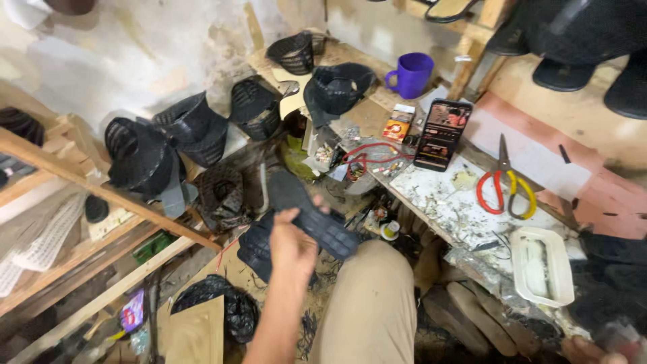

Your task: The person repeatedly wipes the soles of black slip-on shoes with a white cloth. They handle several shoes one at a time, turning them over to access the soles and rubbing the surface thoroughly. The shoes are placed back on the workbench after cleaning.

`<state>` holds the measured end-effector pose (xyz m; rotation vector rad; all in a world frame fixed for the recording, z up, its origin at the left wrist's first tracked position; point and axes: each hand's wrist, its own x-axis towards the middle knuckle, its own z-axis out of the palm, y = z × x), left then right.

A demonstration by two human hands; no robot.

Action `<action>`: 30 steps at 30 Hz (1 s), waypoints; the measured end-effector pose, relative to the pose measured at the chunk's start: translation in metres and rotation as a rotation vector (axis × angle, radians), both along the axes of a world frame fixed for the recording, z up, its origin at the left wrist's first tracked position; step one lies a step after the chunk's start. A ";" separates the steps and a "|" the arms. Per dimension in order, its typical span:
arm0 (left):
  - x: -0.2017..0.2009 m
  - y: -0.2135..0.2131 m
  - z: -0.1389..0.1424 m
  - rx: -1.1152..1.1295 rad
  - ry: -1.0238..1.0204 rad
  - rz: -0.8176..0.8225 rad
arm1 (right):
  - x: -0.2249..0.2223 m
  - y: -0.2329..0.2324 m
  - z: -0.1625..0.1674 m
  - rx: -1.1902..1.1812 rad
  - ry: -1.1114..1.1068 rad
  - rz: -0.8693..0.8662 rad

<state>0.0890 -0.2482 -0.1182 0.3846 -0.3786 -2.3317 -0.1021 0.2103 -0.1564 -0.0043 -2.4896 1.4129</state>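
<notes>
Head camera looks down on the left hand (291,244), raised over the lap with fingers curled round a black shoe sole (311,214). The thumb presses on the sole's near edge, so the hand is closed on it, not spread. The sole is flat, long and rounded at its far end, matt rubber with a ribbed tread of cross bars; it slants from the hand up and to the left, held in the air above the floor clutter. Just beneath it lies a dark pile of similar soles (259,246).

The right hand (593,350) shows only at the bottom right corner, blurred; whether it is open or closed cannot be told. A knee in tan trousers (374,296) sits right of the left forearm.

Further out, woven black shoe uppers (168,145), mesh-like and curved, stand in a row against the pale, stained wall. To the right a low table (438,202), its top scratched and flecked with glue, carries scissors with red and yellow handles (504,185), a phone (443,133) with its screen lit, a purple mug (410,74), a small printed box (400,122) and a white oblong plastic tray (542,265). Rough wooden slats (101,195) cross the left side.
</notes>
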 end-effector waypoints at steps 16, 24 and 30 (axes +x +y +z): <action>-0.024 0.081 0.036 -0.482 -0.540 0.290 | 0.080 0.000 0.041 -0.482 -0.085 -0.051; -0.140 0.313 0.103 -1.214 -0.285 -0.594 | 0.086 0.035 0.030 -0.949 -0.010 -0.452; -0.216 0.409 0.095 -1.917 -0.200 -0.435 | 0.084 0.096 -0.013 -1.005 -0.030 -0.452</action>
